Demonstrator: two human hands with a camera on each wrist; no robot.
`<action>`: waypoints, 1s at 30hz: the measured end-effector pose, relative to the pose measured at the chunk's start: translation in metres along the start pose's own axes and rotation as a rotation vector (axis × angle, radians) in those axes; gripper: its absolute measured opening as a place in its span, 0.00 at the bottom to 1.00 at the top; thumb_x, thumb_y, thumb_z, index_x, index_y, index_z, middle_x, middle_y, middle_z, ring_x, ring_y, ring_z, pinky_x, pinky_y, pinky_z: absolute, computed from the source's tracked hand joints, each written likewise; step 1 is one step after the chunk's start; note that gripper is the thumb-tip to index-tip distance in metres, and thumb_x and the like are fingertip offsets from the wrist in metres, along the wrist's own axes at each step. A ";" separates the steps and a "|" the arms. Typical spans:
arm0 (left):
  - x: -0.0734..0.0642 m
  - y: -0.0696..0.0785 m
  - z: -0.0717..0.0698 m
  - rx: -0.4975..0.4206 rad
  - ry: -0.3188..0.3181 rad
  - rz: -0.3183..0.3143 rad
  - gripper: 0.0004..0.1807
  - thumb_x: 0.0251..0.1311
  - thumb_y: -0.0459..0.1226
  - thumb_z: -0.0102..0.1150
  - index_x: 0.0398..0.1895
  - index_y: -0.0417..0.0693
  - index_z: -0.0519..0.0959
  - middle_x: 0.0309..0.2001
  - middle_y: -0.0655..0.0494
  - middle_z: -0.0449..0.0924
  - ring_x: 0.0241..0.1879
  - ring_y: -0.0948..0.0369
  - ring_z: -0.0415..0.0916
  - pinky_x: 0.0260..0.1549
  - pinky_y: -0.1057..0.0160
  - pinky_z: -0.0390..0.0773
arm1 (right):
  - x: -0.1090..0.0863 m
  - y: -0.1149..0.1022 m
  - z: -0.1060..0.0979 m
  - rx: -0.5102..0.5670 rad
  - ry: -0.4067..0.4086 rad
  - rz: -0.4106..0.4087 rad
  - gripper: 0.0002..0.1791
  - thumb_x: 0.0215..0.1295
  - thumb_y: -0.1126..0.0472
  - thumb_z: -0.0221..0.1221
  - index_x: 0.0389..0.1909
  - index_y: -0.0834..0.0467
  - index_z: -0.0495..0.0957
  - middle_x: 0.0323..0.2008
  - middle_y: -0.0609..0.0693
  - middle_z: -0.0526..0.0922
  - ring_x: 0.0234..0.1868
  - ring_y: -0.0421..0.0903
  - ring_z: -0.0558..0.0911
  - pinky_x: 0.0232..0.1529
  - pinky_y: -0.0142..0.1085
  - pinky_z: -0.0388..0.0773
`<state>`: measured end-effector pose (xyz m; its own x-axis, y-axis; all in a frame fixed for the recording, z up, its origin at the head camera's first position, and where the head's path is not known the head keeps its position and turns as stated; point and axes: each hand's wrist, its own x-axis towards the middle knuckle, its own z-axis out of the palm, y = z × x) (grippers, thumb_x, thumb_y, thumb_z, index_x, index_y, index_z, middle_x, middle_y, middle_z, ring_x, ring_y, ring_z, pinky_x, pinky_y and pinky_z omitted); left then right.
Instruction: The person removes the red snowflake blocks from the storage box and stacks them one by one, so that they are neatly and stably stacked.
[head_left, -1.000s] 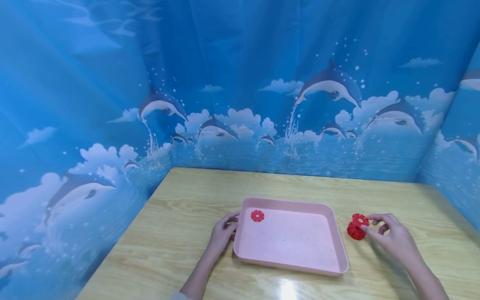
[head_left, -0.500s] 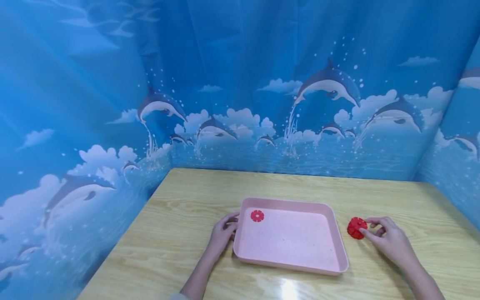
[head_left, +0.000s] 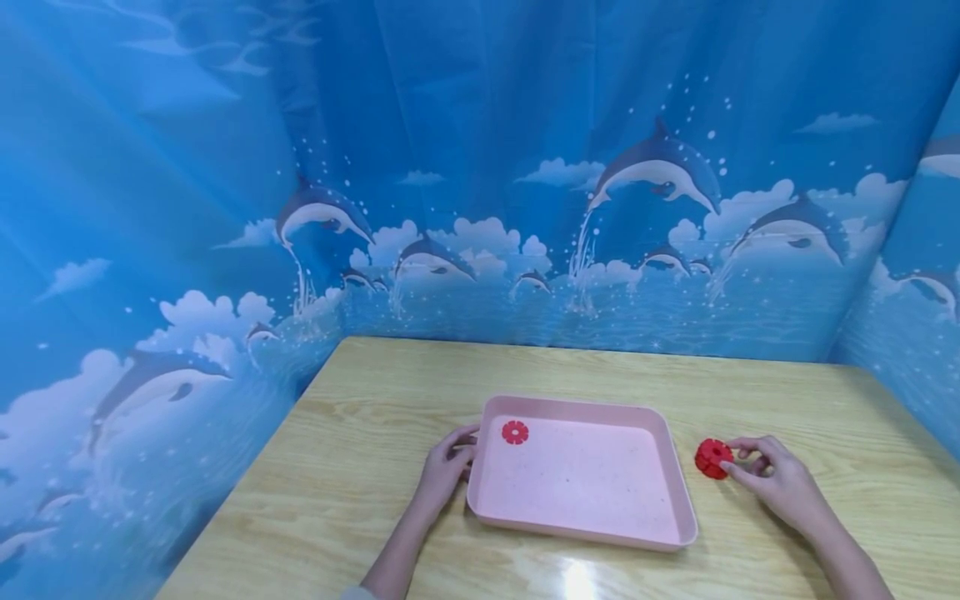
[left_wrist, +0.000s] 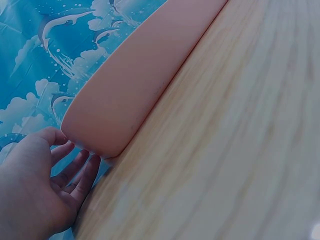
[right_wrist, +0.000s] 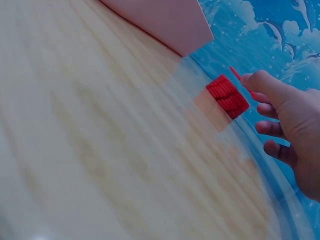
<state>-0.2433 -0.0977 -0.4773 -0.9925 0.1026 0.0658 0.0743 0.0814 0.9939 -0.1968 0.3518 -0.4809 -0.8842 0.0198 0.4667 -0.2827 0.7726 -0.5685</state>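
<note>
My left hand [head_left: 444, 468] rests its fingertips against the outer left side of a shallow pink tray [head_left: 573, 540]. In the left wrist view that hand [left_wrist: 37, 182] touches the tray's end wall [left_wrist: 115, 95] near its corner. Inside the tray, a red notched flower-shaped disc [head_left: 515, 432] lies flat at the far left. Right of the tray, my right hand [head_left: 776, 483] pinches one red disc [right_wrist: 236, 74] between thumb and finger. This disc is tilted close over a stack of several red discs [right_wrist: 227, 96]; whether they touch I cannot tell.
The wooden table [head_left: 405, 375] carries the tray and the stack. A blue dolphin-printed curtain [head_left: 480, 167] hangs behind the table and along its sides. Light glares off the table's front [head_left: 576, 575].
My right hand has moved slightly down and left, bringing its disc from above the stack's far edge closer onto the stack. The left hand and tray have stayed put.
</note>
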 end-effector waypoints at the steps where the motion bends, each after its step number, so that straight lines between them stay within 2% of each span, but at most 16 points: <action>1: 0.000 0.000 0.000 0.001 0.003 -0.002 0.19 0.57 0.28 0.52 0.54 0.31 0.72 0.45 0.37 0.73 0.31 0.55 0.74 0.22 0.66 0.79 | 0.000 0.001 -0.001 0.008 -0.006 0.001 0.17 0.48 0.65 0.67 0.41 0.63 0.77 0.30 0.48 0.72 0.25 0.33 0.69 0.19 0.27 0.68; 6: -0.002 0.000 0.003 0.013 0.021 -0.002 0.20 0.57 0.30 0.53 0.55 0.35 0.72 0.46 0.40 0.73 0.33 0.57 0.74 0.24 0.67 0.79 | 0.001 0.004 -0.005 0.040 -0.030 0.007 0.17 0.49 0.65 0.67 0.41 0.64 0.77 0.29 0.48 0.73 0.26 0.34 0.69 0.21 0.27 0.68; 13: -0.001 -0.001 0.003 0.013 0.024 0.002 0.21 0.57 0.30 0.53 0.55 0.34 0.72 0.45 0.40 0.73 0.33 0.57 0.75 0.24 0.66 0.80 | 0.006 0.009 -0.008 0.073 -0.094 0.038 0.16 0.53 0.64 0.65 0.43 0.64 0.77 0.30 0.48 0.73 0.26 0.35 0.70 0.20 0.28 0.69; 23: -0.002 0.001 0.003 -0.013 0.013 0.003 0.21 0.58 0.30 0.52 0.55 0.34 0.71 0.46 0.39 0.73 0.34 0.56 0.75 0.24 0.65 0.80 | 0.007 0.013 -0.009 0.120 -0.120 0.028 0.16 0.54 0.65 0.64 0.43 0.65 0.76 0.30 0.46 0.73 0.26 0.36 0.70 0.20 0.29 0.68; 30: -0.001 0.000 0.003 0.001 0.022 0.007 0.20 0.57 0.30 0.52 0.55 0.33 0.72 0.45 0.40 0.73 0.34 0.57 0.75 0.24 0.65 0.80 | 0.007 0.011 -0.008 0.146 -0.150 0.053 0.17 0.55 0.64 0.64 0.45 0.65 0.76 0.30 0.49 0.73 0.26 0.37 0.70 0.20 0.29 0.67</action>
<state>-0.2421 -0.0950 -0.4780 -0.9939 0.0814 0.0743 0.0810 0.0815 0.9934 -0.2035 0.3661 -0.4783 -0.9416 -0.0450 0.3336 -0.2755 0.6726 -0.6869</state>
